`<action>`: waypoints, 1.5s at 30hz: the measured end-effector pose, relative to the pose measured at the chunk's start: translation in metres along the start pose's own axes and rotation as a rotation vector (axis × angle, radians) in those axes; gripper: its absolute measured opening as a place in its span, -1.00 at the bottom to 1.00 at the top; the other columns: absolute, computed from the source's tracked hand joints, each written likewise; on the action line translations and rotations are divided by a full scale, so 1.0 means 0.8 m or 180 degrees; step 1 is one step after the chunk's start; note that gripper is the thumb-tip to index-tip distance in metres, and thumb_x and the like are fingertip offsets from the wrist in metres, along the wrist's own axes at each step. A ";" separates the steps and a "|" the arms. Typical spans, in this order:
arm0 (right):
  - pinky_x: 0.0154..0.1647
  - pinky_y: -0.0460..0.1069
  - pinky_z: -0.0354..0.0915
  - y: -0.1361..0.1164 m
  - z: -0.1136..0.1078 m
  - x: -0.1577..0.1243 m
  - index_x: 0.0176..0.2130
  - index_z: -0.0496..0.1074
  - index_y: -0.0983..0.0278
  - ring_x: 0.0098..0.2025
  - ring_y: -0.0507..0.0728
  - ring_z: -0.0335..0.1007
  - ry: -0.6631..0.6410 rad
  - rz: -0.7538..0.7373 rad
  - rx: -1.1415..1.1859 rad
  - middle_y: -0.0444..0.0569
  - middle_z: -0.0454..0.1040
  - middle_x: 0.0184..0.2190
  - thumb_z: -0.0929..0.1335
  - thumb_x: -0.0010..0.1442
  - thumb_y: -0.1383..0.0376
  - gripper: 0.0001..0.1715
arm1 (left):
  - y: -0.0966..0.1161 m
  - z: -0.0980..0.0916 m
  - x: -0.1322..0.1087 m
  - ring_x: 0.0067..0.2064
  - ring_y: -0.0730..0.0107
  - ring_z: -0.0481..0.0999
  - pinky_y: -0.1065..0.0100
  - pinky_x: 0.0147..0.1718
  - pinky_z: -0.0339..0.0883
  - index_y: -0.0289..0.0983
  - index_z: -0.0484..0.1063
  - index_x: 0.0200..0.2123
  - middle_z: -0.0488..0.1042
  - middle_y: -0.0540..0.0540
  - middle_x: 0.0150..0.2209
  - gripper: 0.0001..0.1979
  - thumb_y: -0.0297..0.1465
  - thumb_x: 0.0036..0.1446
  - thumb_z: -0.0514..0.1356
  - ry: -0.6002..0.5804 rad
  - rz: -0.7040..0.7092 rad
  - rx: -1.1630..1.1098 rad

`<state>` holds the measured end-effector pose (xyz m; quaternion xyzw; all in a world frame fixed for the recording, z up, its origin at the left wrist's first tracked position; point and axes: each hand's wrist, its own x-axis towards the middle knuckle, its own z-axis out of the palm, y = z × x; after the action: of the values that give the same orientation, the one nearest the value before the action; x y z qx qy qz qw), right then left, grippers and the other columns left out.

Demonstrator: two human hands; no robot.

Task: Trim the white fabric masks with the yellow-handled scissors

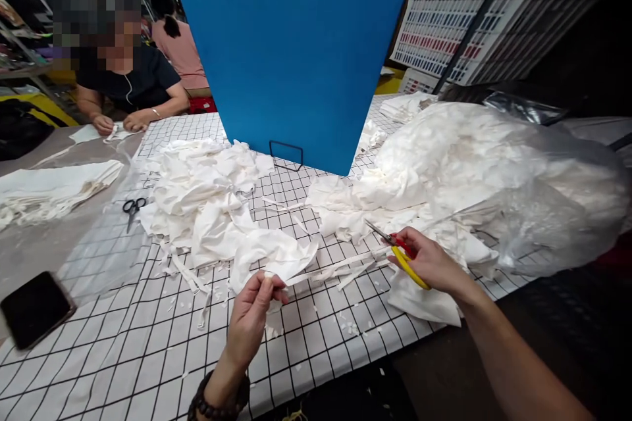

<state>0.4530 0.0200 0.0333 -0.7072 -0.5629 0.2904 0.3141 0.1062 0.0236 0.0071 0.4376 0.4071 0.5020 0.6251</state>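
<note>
- Half closing the left hand (254, 306) at near middle, pinching white fabric (300, 262) between thumb and fingers, seemingly lifting an edge off the table (123, 375) for a firmer grip.
- Seeing small scraps (353, 327) lying loose, near and right of that hand.
- Curling the right hand (425, 260) around red-and-yellow scissors (407, 266), pointing the tips far and left, probably for ready cutting; not telling how deeply the fingers are sitting in the loops.
- Finding pale strips (345, 268) lying between both hands, within easy reach.
- Resting a phone (37, 309) at left, likely away from the work.
- Laying black-handled scissors (131, 212) beside the left heap (197, 184), perhaps as a spare.
- Bundling more fabric inside a clear bag (567, 210) at right, presumably containing the bulk.
- Standing a blue board (296, 46) upright beyond, apparently bracing its foot with a wire bracket (286, 168).
- Noticing a co-worker (133, 92) at far left, handling white cloth two-handed.
</note>
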 end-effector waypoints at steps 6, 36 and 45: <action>-0.46 -0.06 0.17 0.021 0.002 0.030 -0.27 0.36 0.22 -0.49 0.03 0.24 0.0041 -0.0240 -0.0206 -0.18 0.40 -0.51 0.42 0.02 0.15 -0.71 | 0.009 -0.009 0.003 -0.37 0.43 0.49 0.40 -0.27 0.36 -0.30 0.49 -0.30 0.45 -0.03 -0.33 -0.78 -0.24 0.14 0.26 0.0213 0.0059 -0.0090; -0.67 -0.12 0.15 -0.060 0.161 -0.006 -0.33 0.27 0.23 -0.58 0.02 0.32 -0.1016 0.0183 0.1944 -0.22 0.38 -0.57 0.54 -0.11 0.08 -0.50 | -0.060 0.052 0.001 -0.48 0.63 0.42 0.55 -0.49 0.39 -0.35 0.49 -0.21 0.54 -0.18 -0.14 -0.79 -0.34 0.12 0.31 0.0582 -0.1769 -0.1863; -0.43 -0.07 0.26 -0.058 0.152 -0.022 -0.35 0.31 0.24 -0.46 0.03 0.34 -0.1248 -0.0142 0.1442 -0.20 0.43 -0.51 0.47 -0.06 0.30 -0.71 | -0.055 0.044 0.009 -0.41 0.45 0.55 0.42 -0.40 0.52 -0.40 0.46 -0.24 0.56 -0.23 -0.22 -0.72 -0.27 0.14 0.29 0.0674 -0.2012 -0.1893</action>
<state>0.3284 0.0251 -0.0070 -0.5369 -0.5491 0.5328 0.3556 0.1524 0.0213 -0.0256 0.0391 0.4206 0.4235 0.8014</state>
